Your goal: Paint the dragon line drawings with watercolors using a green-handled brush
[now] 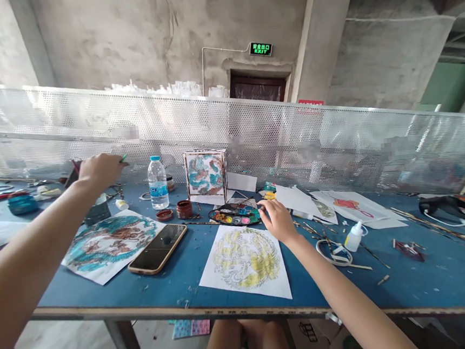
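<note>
Beside one palette (230, 218), one right hand (278, 220), one left hand (100, 171) well apart, both grips unclear

Left arm (39, 251) extended well forward, bare along the forearm; left hand (101, 171) back uppermost, fingers bent downward and largely hidden. Right arm (344, 289) angled forward and inward, right hand (278, 222) with fingers curled, fingertips indistinct. Hands well apart; grip unclear on both.

**A Scuffed Blue Surface (173, 293)**

On it we find a yellow-tinted drawing (248, 260); around that, we see a palette (215, 216) at twelve o'clock, a white squeeze bottle (354, 237) at three, a phone (158, 250) at nine, and a water bottle (158, 183) at ten.
</note>
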Demonstrator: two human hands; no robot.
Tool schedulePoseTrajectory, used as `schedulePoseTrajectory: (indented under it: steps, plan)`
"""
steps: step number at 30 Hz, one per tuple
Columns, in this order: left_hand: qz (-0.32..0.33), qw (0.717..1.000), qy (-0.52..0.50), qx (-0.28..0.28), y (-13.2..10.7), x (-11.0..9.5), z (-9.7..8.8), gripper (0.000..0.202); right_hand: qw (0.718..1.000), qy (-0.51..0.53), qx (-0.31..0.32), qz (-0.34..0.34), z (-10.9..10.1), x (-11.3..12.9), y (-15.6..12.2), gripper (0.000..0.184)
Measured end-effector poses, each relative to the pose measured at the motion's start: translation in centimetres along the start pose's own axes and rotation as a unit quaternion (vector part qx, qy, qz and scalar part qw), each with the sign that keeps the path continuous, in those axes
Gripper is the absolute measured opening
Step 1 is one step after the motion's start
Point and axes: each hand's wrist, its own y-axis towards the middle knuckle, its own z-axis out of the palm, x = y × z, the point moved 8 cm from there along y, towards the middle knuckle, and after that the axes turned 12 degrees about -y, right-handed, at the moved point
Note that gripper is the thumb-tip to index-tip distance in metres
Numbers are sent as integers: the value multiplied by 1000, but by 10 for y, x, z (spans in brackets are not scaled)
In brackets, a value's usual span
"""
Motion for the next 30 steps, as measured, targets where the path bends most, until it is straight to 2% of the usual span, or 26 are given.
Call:
schedulePoseTrajectory:
  steps: [2,4,6,8,11,13,15,18,21,24,25,27,28,30]
  plan:
    - [24,998,56,5,-5,-34,5,43,1000,-3,4,1,1,-2,0,25]
    - [69,997,-5,34,-18,-82,19,44,1000,-7,12,-5,3,-3,0,29]
    - [119,985,-107,68,-40,-136,37,41,1000,-11,18,-12,5,-2,-1,33]
    - [178,957,-196,122,-69,-192,62,36,1000,-12,20,-18,5,0,-1,37]
    - [326,904,-233,148,-120,-269,86,30,999,-11,15,-31,4,3,-1,41]
    - [396,872,-244,151,-147,-304,96,30,999,-16,8,-41,4,4,-2,35]
    - [433,853,-248,150,-162,-325,102,29,999,-27,-2,-46,4,4,-2,27]
    - [440,838,-286,152,-164,-336,103,29,999,-22,-17,-34,3,-3,-2,25]
    - [389,827,-361,187,-151,-325,108,28,1000,16,-23,-5,1,-14,-1,23]
    - [273,856,-360,251,-130,-286,133,54,995,65,-24,65,3,-36,-2,26]
    - [245,871,-330,269,-125,-269,144,50,991,85,-21,98,6,-45,-4,29]
    - [207,905,-259,267,-113,-231,161,32,980,126,-12,154,14,-61,-8,33]
    - [184,917,-231,267,-109,-213,170,30,975,143,-7,173,18,-68,-10,34]
    - [149,924,-204,287,-104,-184,186,31,968,164,2,189,28,-76,-13,34]
